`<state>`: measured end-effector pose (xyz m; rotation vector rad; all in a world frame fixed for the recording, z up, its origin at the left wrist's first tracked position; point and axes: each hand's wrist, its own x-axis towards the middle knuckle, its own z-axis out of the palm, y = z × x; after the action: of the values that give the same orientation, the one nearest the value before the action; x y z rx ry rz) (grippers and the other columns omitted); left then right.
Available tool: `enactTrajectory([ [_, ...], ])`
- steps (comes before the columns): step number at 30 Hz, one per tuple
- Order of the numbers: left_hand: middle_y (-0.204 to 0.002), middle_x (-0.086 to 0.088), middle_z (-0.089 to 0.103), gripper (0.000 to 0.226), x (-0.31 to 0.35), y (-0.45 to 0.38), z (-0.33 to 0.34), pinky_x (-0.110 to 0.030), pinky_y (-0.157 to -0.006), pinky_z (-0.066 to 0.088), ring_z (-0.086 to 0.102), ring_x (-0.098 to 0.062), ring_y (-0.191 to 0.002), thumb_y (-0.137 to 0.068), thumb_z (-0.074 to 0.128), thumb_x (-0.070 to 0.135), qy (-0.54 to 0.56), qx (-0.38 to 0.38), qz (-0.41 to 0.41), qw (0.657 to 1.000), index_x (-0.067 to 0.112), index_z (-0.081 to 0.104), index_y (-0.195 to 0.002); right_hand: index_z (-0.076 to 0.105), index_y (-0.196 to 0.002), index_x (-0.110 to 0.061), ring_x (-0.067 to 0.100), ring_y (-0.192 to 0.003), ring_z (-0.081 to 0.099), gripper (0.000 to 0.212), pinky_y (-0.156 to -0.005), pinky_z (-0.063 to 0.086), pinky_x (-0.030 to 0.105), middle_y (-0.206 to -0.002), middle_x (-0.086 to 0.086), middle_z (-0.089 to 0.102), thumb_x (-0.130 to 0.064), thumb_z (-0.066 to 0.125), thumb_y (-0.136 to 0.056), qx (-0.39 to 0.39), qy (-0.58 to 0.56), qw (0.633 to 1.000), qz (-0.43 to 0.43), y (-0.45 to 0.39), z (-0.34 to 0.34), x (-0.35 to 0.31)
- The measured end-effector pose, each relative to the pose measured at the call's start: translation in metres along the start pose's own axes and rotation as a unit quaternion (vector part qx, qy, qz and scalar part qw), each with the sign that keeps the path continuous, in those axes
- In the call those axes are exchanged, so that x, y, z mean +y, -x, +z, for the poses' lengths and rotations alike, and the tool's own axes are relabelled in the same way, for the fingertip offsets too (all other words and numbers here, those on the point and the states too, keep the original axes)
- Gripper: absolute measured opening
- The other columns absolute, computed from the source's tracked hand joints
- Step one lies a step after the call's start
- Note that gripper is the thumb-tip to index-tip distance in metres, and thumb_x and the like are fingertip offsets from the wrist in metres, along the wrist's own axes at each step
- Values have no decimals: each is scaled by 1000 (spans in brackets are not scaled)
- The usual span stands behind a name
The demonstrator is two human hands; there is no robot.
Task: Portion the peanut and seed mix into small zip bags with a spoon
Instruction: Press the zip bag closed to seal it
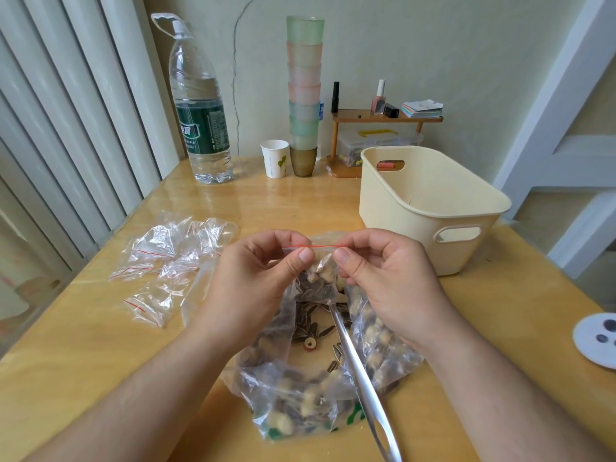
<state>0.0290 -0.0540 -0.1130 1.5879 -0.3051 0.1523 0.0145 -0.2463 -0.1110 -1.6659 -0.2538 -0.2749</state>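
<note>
Fingers of our left hand (266, 265) and right hand (383, 265) pinch the red-striped zip edge of a small filled zip bag (320, 281), held just above the big open bag of peanut and seed mix (300, 395). That seal runs left to right between our thumbs, so we judge pressing goes sideways along it. Our spoon (360, 371) rests in the mix, handle toward us, nearer the right hand. Empty zip bags (166, 258) lie left.

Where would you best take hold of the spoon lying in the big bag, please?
Grip the spoon by its handle end, coming from the near side with the right hand. The handle juts out of the large bag toward the person, with its bowl end hidden in the mix under the small zip bag.
</note>
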Motion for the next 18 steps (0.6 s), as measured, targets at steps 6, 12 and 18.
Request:
enactTrajectory([
  [6, -83, -2, 78, 17, 1, 1, 0, -15, -67, 51, 66, -6, -70, -85, 78, 25, -15, -1, 3, 1000, 11, 78, -96, 77, -88, -42, 12, -77, 69, 24, -77, 60, 41, -80, -4, 76, -18, 77, -93, 12, 29, 999, -12, -1, 0, 1],
  [12, -80, 0, 77, 19, 3, 2, 2, -18, -70, 52, 67, -9, -73, -82, 79, 27, -6, -11, 4, 1000, 11, 78, -93, 74, -90, -35, 25, -80, 69, 3, -81, 61, 51, -82, -1, 74, -33, 73, -89, 22, 50, 998, -31, 0, 1, 2],
  [18, -89, -12, 79, 23, 2, 1, 1, -31, -82, 58, 72, -19, -82, -82, 79, 25, 17, -4, -14, 1000, 7, 77, -97, 76, -91, -43, 16, -81, 69, 26, -79, 59, 37, -84, -4, 75, -17, 76, -94, -2, 27, 999, -23, 0, -1, 0],
])
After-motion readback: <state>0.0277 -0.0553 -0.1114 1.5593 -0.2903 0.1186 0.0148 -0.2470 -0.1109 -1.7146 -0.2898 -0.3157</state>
